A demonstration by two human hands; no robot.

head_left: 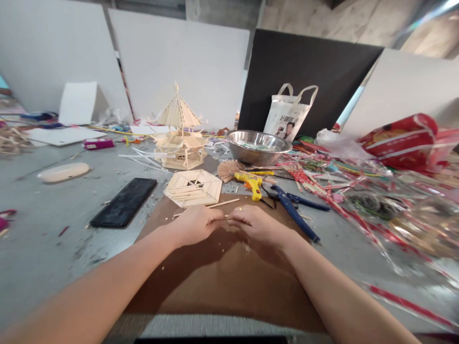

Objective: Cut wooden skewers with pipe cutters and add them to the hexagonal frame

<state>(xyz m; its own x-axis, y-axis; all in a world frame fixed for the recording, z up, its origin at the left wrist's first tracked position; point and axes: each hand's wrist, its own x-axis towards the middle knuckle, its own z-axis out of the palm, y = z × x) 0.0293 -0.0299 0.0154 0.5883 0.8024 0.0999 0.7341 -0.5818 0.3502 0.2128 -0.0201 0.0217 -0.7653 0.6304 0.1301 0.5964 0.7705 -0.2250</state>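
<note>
My left hand [195,224] and my right hand [260,227] meet over a brown board [229,286], fingertips almost touching. Both are closed in a pinch on a thin wooden stick [226,216], of which only a sliver shows between the fingers. Just beyond my left hand lies a flat six-sided panel of pale sticks [193,188] with an opening in its middle. A loose stick [225,203] rests between panel and hands. Past my right hand are a yellow glue gun [253,184] and blue-handled cutters [292,210].
A stick-built pagoda model [179,134] stands behind the panel, beside a metal bowl [256,145]. A black phone [124,203] and a white oblong object [63,172] lie left. Red strips and plastic wrap [344,205] clutter the right. A white bag [287,114] stands behind.
</note>
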